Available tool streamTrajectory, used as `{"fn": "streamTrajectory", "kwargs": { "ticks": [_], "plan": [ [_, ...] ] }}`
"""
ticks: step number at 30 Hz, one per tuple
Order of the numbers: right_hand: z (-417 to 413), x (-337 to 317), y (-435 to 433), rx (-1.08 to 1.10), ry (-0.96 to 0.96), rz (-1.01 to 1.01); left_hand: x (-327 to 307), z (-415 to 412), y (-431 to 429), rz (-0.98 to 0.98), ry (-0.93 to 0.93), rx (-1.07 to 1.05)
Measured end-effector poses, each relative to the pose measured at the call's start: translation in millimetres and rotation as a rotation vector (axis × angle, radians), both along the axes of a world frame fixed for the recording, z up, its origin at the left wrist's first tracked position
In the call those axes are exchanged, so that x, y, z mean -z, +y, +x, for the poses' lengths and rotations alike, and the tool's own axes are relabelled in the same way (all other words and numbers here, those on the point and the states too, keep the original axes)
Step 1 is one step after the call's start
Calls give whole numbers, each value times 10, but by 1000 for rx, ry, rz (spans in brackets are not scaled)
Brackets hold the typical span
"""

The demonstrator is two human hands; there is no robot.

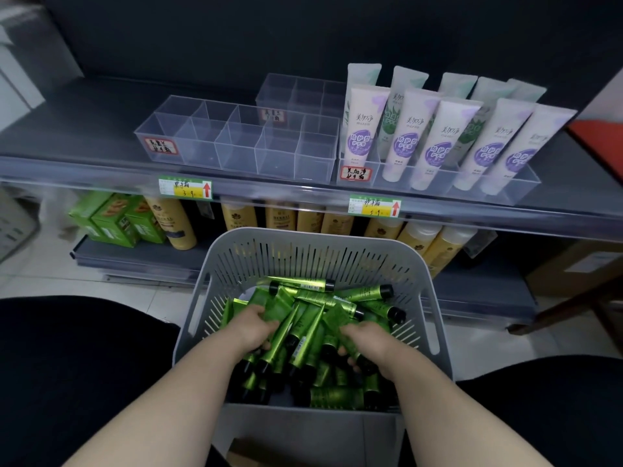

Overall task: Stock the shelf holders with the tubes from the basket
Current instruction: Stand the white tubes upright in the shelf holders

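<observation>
Green tubes (305, 335) fill the basket (215, 264), both hands (251, 326) apparently grasping some.

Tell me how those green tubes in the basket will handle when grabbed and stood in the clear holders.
The green tubes look glossy, so probably slippery in a bunch. Their flat crimped ends suggest soft, squeezable bodies. Narrow black caps likely make them tippy standing alone; the empty clear holder has compartment walls that should prop them.

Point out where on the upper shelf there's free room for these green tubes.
Free: every compartment of the front clear holder, left of the purple tubes, and the smaller clear holder behind it. Crowded: the right holder, packed with purple and pale green tubes.
</observation>
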State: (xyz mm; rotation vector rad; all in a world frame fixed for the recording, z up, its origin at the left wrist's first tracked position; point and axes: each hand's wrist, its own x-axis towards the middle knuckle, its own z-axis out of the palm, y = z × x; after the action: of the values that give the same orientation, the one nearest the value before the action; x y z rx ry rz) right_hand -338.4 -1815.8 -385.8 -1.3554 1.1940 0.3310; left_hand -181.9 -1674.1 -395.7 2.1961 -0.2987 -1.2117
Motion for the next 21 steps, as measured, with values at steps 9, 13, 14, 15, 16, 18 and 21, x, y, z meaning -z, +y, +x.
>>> {"fn": "streamTrajectory", "kwargs": {
  "ticks": [9,13,14,15,16,18,21],
  "plan": [
    [35,38,-31,63,-107,-17,-19,-42,-91,171,-267,291],
    [13,64,-14,-36,-52,-189,-34,-80,-123,177,-290,357],
    [20,62,-13,-26,-52,-206,-36,-81,-132,185,-307,376],
    [32,51,-11,-14,-62,-218,-41,-80,-144,192,-333,395],
    [44,33,-14,-11,-73,-232,-60,-81,-160,197,-367,415],
    [72,-55,-39,-58,-98,-277,-133,-85,-210,204,-462,476],
    [146,-311,-132,-220,-156,-390,-292,-99,-332,145,-583,519]
  ]
}}
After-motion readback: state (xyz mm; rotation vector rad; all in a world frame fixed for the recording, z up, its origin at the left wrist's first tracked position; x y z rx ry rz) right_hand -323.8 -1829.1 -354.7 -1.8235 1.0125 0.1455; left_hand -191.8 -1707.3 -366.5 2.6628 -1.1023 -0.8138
